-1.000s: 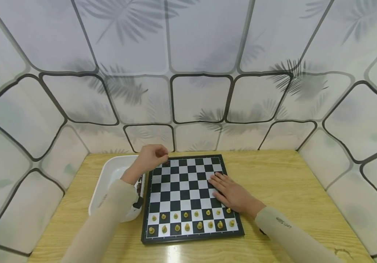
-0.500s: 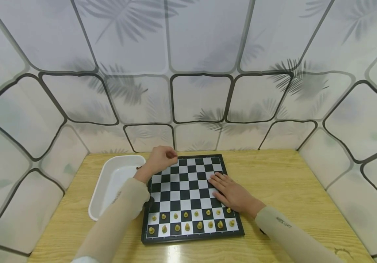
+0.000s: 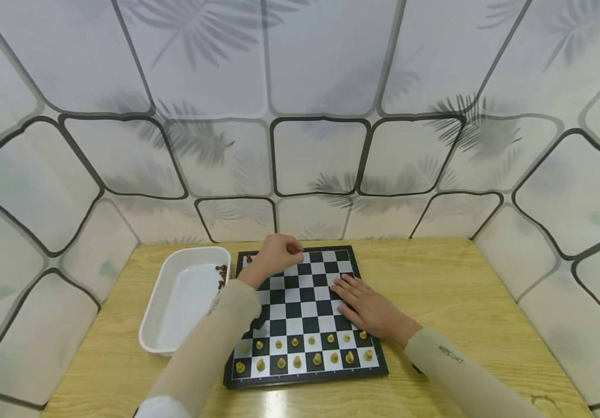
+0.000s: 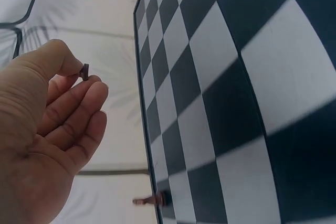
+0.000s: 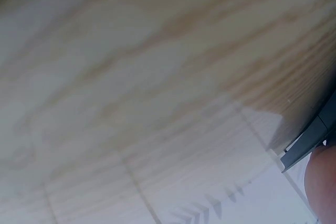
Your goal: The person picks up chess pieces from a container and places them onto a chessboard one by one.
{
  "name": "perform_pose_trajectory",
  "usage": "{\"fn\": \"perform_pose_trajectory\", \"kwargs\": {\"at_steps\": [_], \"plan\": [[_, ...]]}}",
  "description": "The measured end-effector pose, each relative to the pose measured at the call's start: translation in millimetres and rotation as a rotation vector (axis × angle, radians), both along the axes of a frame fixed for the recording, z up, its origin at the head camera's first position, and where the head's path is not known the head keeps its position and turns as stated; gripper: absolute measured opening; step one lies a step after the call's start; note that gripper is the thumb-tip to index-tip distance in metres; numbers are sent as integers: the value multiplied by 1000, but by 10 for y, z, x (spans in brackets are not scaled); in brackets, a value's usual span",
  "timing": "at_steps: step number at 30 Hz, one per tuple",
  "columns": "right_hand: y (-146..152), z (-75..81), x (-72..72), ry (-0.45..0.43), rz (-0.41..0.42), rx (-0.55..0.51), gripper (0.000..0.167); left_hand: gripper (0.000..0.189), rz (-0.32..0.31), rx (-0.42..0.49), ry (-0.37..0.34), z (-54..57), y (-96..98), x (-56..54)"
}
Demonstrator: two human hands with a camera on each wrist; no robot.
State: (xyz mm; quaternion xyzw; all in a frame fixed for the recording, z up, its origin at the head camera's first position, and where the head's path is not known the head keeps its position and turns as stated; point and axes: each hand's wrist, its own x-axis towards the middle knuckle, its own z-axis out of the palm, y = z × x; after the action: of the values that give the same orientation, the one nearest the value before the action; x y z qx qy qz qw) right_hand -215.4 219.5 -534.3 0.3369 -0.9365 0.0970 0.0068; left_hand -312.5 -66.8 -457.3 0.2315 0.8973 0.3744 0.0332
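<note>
My left hand (image 3: 277,254) is held over the far edge of the chessboard (image 3: 293,295). Between thumb and fingertips it pinches a small dark brown chess piece (image 4: 85,72), of which only the end shows. One brown piece (image 3: 249,259) stands in the board's far left corner, also visible as an upright brown chess piece (image 4: 152,200) in the left wrist view. My right hand (image 3: 365,305) rests with straight fingers on the board's right side. Two rows of yellowish chess pieces (image 3: 297,361) stand along the near side.
A white plastic tray (image 3: 155,302) stands left of the board, with several brown pieces (image 3: 221,273) along its right side. The wooden table (image 3: 451,284) extends to the right. A patterned curtain wall (image 3: 315,157) stands behind the table.
My left hand has moved right along the far edge, from near the corner, uncovering the brown corner piece and the tray's pieces. My right hand has stayed put.
</note>
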Motion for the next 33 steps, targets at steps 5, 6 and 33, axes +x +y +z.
{"fn": "perform_pose_trajectory", "kwargs": {"at_steps": [5,6,33], "plan": [[0,5,1,12,10,-8,58,15,-17,-4,-9,-31,147,-21],[1,1,0,16,10,-9,58,14,-19,-2,-12,-41,171,-30],[35,-30,-17,0,21,7,59,20,-97,-1,-75,-292,727,-176]]}}
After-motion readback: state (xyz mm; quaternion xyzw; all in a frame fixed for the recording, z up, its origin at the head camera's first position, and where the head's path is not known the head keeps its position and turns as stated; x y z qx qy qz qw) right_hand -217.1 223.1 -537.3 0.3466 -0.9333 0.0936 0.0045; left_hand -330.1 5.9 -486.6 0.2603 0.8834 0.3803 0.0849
